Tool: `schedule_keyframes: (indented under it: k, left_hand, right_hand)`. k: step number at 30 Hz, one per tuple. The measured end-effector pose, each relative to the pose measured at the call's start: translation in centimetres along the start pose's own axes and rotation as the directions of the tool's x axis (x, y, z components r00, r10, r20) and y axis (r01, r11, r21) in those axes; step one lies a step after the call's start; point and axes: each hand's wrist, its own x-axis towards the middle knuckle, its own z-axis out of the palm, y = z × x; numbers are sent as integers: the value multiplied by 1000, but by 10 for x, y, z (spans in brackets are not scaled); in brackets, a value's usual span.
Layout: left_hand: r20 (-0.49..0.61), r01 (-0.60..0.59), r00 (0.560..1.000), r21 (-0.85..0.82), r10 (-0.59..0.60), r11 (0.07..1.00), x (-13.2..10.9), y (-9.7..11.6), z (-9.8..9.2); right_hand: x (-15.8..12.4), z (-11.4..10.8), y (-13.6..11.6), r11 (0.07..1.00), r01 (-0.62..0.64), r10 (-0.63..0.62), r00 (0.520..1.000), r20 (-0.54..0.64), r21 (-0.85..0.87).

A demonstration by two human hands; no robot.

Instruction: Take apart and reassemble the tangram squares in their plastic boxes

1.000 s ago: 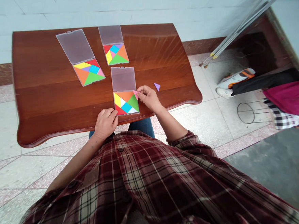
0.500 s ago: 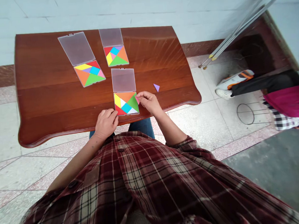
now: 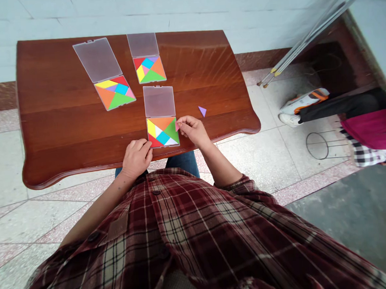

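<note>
A tangram tray [image 3: 162, 131] with coloured pieces and two empty white gaps lies near the front edge of the wooden table [image 3: 62, 123]. Its clear lid [image 3: 158, 101] lies open behind it. My right hand [image 3: 193, 130] pinches a small pink triangle [image 3: 177, 125] at the tray's right edge. My left hand [image 3: 136, 157] rests curled at the tray's lower left corner, fingertips touching it. A purple triangle [image 3: 202, 111] lies loose on the table to the right of my right hand.
Two more filled tangram trays [image 3: 115, 92] [image 3: 149, 69] with open lids sit farther back on the table. To the right on the floor are a shoe [image 3: 304, 101], a wire ring stand [image 3: 318, 145], metal poles [image 3: 307, 35] and a magenta cloth [image 3: 373, 127].
My right hand has drawn the pink triangle slightly down along the tray's right edge. My left hand has stayed put.
</note>
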Motion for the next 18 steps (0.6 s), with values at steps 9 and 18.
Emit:
schedule_keyframes:
  k: [9,18]
  left_hand:
    - [3,17,1000,-27,-17,1000,-1,0,0]
    - [5,13,1000,7,-13,1000,-1,0,1]
  right_hand:
    - [1,-1,6,1000,2,-2,1000,24,4]
    - [0,2,6,997,37,-38,999,27,61]
